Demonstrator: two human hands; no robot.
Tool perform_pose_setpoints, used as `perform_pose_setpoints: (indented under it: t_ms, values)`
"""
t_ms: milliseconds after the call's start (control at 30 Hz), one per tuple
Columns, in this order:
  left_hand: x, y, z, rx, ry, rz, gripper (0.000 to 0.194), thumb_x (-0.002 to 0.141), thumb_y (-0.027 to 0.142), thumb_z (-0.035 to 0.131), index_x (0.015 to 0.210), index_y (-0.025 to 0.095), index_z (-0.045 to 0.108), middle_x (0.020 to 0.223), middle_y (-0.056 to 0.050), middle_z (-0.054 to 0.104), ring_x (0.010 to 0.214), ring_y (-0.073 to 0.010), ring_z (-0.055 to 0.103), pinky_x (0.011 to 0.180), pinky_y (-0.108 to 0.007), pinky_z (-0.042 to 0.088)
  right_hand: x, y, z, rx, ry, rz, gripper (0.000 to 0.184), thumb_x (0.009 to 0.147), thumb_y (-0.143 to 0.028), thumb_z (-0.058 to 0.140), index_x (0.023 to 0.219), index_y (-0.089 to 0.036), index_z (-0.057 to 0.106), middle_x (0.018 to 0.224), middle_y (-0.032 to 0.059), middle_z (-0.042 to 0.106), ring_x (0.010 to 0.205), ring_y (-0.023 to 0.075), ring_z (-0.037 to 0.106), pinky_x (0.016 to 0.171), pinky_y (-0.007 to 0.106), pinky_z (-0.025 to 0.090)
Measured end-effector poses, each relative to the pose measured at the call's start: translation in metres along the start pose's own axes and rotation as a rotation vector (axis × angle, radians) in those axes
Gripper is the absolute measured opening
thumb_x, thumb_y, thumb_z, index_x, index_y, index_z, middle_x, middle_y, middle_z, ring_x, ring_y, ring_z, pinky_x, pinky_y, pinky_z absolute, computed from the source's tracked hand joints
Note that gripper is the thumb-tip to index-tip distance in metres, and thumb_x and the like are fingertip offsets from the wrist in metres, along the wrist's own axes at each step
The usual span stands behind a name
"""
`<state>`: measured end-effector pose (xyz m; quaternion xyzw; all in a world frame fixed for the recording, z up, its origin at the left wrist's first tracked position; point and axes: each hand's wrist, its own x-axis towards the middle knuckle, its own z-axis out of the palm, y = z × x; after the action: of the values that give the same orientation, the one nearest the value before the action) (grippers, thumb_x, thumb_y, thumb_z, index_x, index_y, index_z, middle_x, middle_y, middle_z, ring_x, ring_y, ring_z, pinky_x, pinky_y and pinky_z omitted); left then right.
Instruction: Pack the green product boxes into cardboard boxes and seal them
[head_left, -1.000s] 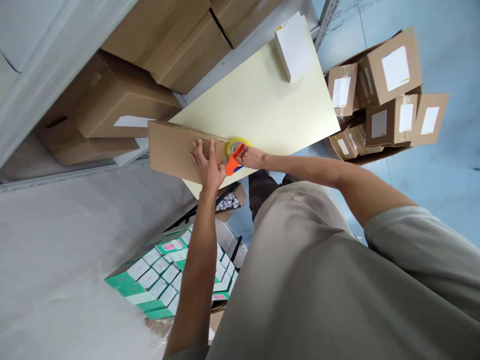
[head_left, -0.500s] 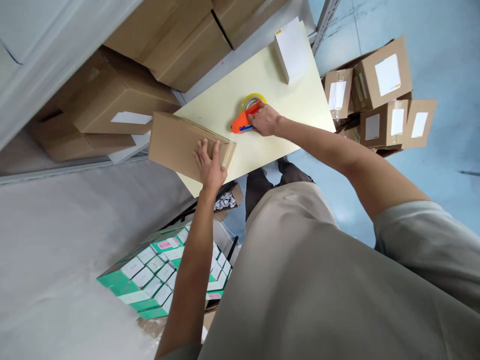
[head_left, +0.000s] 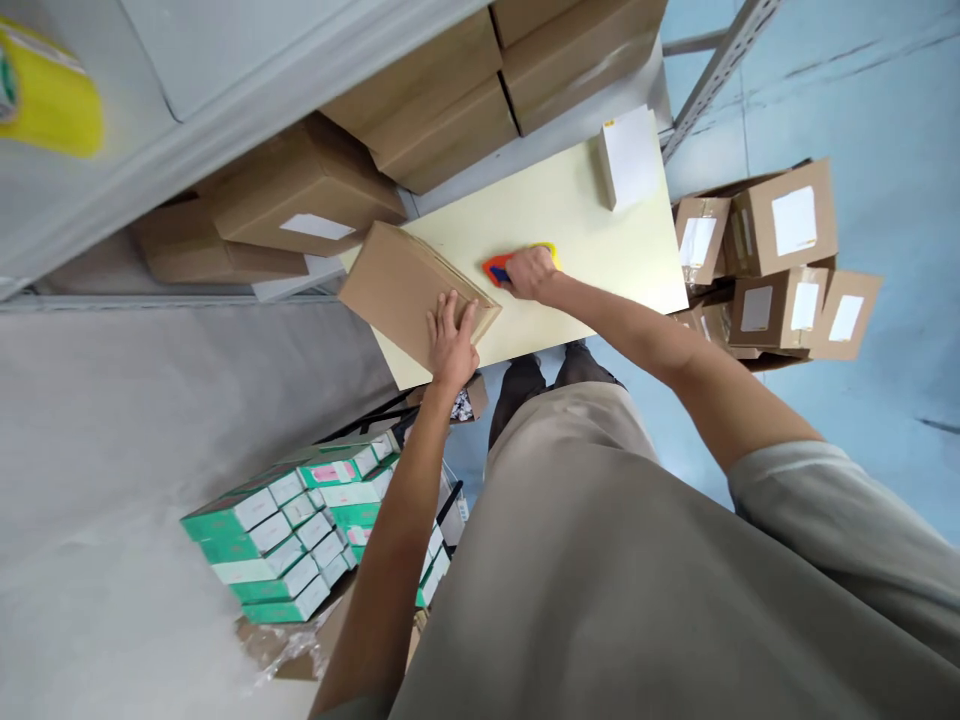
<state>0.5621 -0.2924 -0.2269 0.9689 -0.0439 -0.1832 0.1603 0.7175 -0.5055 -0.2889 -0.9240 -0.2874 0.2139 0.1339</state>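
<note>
My left hand (head_left: pixel 454 345) lies with spread fingers on the top of a brown cardboard box (head_left: pixel 401 290), near its right end. The box rests on the left part of a pale yellow table (head_left: pixel 600 270). To the right of it, my right hand (head_left: pixel 531 273) is closed around an orange tape dispenser (head_left: pixel 496 268) with a blue part. Most of the dispenser is hidden under the hand; a bit of its yellow tape roll (head_left: pixel 553 252) shows behind the knuckles.
A white box (head_left: pixel 630 158) stands at the table's far right corner. Brown cartons (head_left: pixel 442 130) fill the shelf behind. Labelled cartons (head_left: pixel 780 220) are piled on the right. Green-and-white boxes (head_left: pixel 262 540) are stacked at lower left. A yellow roll (head_left: pixel 52 90) sits on the upper shelf.
My right hand has closed over the tape dispenser and turned it, so the roll is now mostly covered. The camera view has shifted; my left hand remains on the box.
</note>
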Motion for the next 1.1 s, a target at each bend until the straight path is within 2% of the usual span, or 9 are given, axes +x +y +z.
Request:
perform_pose_setpoints:
  t_ms: [133, 300, 467, 567, 633, 767, 833, 933, 1100]
  values:
    - [-0.006, 0.000, 0.005, 0.019, 0.033, 0.023, 0.095, 0.079, 0.004, 0.063, 0.172, 0.021, 0.055, 0.191, -0.016, 0.031, 0.182, -0.0347, 0.013, 0.147, -0.065, 0.012, 0.021, 0.028, -0.005, -0.108, 0.043, 0.181, 0.050, 0.114, -0.020, 0.037, 0.093, 0.001, 0.078, 0.103, 0.0250, 0.083, 0.105, 0.0269, 0.082, 0.101, 0.039, 0.054]
    - [-0.007, 0.001, 0.002, 0.022, 0.056, 0.033, 0.079, 0.090, 0.013, 0.065, 0.169, 0.019, 0.060, 0.188, -0.018, 0.037, 0.181, -0.0351, 0.019, 0.147, -0.063, 0.012, 0.019, 0.063, 0.013, -0.066, 0.111, 0.204, 0.059, 0.118, -0.037, 0.042, 0.130, 0.015, 0.068, 0.118, 0.0321, 0.080, 0.113, 0.0337, 0.079, 0.116, 0.061, 0.050]
    - [-0.002, -0.008, -0.014, 0.005, 0.004, 0.048, 0.066, 0.101, 0.032, 0.068, 0.166, 0.026, 0.066, 0.185, -0.013, 0.045, 0.179, -0.0368, 0.028, 0.146, -0.060, 0.016, -0.005, 0.063, 0.030, 0.004, 0.262, 0.231, 0.072, 0.121, -0.047, 0.035, 0.143, 0.016, 0.064, 0.138, 0.0382, 0.070, 0.133, 0.0403, 0.066, 0.119, 0.067, 0.048]
    - [0.003, -0.017, -0.021, -0.004, -0.021, 0.048, 0.061, 0.105, 0.038, 0.064, 0.165, 0.029, 0.067, 0.183, -0.011, 0.048, 0.176, -0.0377, 0.033, 0.144, -0.058, 0.021, -0.037, 0.036, 0.035, 0.136, 0.392, 0.308, 0.068, 0.119, -0.052, 0.043, 0.153, 0.002, 0.065, 0.148, 0.0350, 0.068, 0.138, 0.0420, 0.065, 0.119, 0.065, 0.052]
    - [0.006, -0.024, -0.022, -0.017, -0.035, 0.055, 0.061, 0.106, 0.042, 0.064, 0.166, 0.029, 0.067, 0.182, -0.011, 0.050, 0.174, -0.0389, 0.036, 0.143, -0.058, 0.023, -0.062, 0.003, 0.043, 0.313, 0.427, 0.353, 0.063, 0.121, -0.049, 0.037, 0.156, -0.006, 0.067, 0.151, 0.0313, 0.070, 0.140, 0.0404, 0.067, 0.118, 0.062, 0.055]
    - [0.012, -0.040, -0.019, -0.045, -0.060, 0.085, 0.062, 0.106, 0.051, 0.065, 0.164, 0.029, 0.070, 0.178, -0.013, 0.055, 0.172, -0.0412, 0.040, 0.144, -0.059, 0.022, -0.092, -0.079, 0.070, 0.714, 0.230, 0.349, 0.071, 0.124, -0.050, 0.023, 0.162, -0.007, 0.065, 0.158, 0.0248, 0.072, 0.149, 0.0276, 0.069, 0.123, 0.042, 0.057]
    - [0.013, -0.048, -0.015, -0.057, -0.071, 0.101, 0.062, 0.106, 0.052, 0.066, 0.163, 0.030, 0.070, 0.177, -0.014, 0.056, 0.172, -0.0422, 0.039, 0.144, -0.060, 0.020, -0.091, -0.108, 0.082, 0.860, 0.211, 0.369, 0.072, 0.124, -0.046, 0.018, 0.163, -0.006, 0.064, 0.162, 0.0227, 0.070, 0.154, 0.0251, 0.066, 0.127, 0.042, 0.056]
    - [0.013, -0.054, -0.009, -0.077, -0.078, 0.117, 0.060, 0.106, 0.051, 0.066, 0.163, 0.033, 0.071, 0.177, -0.013, 0.056, 0.173, -0.0437, 0.037, 0.145, -0.064, 0.018, -0.080, -0.126, 0.090, 0.961, 0.252, 0.448, 0.070, 0.124, -0.039, 0.016, 0.165, -0.010, 0.065, 0.166, 0.0178, 0.068, 0.162, 0.0245, 0.060, 0.132, 0.048, 0.052]
    - [0.014, -0.053, -0.008, -0.089, -0.113, 0.125, 0.060, 0.108, 0.049, 0.061, 0.166, 0.033, 0.068, 0.179, -0.014, 0.053, 0.175, -0.0465, 0.032, 0.144, -0.070, 0.018, -0.058, -0.120, 0.087, 0.947, 0.217, 0.447, 0.067, 0.123, -0.035, 0.019, 0.165, -0.011, 0.065, 0.170, 0.0139, 0.064, 0.163, 0.0231, 0.058, 0.137, 0.045, 0.045]
